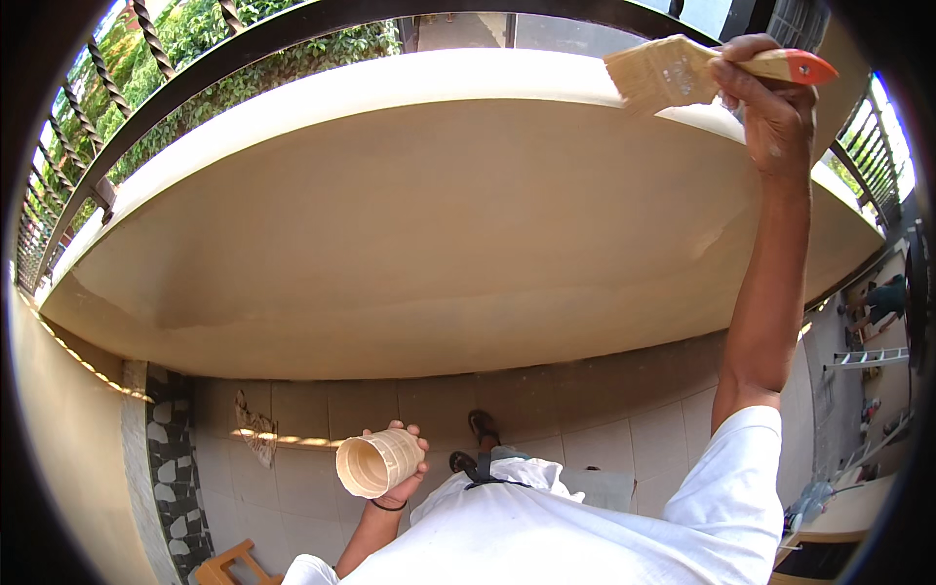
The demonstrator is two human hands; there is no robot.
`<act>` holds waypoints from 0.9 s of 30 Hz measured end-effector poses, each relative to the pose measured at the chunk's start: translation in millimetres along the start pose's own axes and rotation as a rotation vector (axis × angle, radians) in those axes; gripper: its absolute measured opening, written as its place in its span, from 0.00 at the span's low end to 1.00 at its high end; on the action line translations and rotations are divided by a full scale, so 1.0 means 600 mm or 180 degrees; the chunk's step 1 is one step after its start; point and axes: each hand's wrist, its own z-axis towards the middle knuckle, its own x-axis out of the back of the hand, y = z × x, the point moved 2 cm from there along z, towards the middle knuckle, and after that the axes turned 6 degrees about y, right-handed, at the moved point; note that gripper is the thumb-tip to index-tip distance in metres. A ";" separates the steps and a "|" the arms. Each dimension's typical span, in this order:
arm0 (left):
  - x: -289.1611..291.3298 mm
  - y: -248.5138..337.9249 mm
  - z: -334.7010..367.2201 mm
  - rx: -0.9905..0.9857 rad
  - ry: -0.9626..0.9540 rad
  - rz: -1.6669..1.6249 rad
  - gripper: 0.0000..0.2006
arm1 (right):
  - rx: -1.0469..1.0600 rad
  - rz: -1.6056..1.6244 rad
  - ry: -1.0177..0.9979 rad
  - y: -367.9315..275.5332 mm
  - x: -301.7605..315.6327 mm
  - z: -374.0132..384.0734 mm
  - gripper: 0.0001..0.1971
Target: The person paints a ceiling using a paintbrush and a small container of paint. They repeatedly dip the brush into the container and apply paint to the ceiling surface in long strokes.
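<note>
High at the right, my right hand (770,97) grips a wide paintbrush (668,76) by its wooden handle with a red end. Its bristles, coated in cream paint, reach over the top edge of a low wall (429,214), whose face is beige with some darker, wet-looking patches. Whether the bristles press on the wall I cannot tell. Lower down near my body, my left hand (414,453) is wrapped round a cream-coloured ribbed plastic cup (378,462). The cup is tilted with its mouth toward the left; its inside is the same cream colour.
A dark metal railing (244,44) with twisted bars runs above the wall, green plants (263,83) behind it. On the tiled floor lies a crumpled rag (255,429). An orange-brown stool (234,565) stands lower left. At far right are a ladder (868,358) and another person (885,300).
</note>
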 end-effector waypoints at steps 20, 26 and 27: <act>-0.012 -0.010 0.013 0.0160 -0.0005 0.0075 0.30 | -0.0910 0.0267 0.0169 -0.010 -0.083 -0.031 0.14; -0.008 -0.012 0.015 0.0113 0.0028 0.0021 0.31 | -0.0739 -0.0128 0.0271 0.012 -0.053 -0.018 0.13; -0.007 -0.013 0.016 0.0108 0.0013 0.0028 0.31 | -0.0700 -0.0277 0.0386 0.010 -0.043 -0.018 0.13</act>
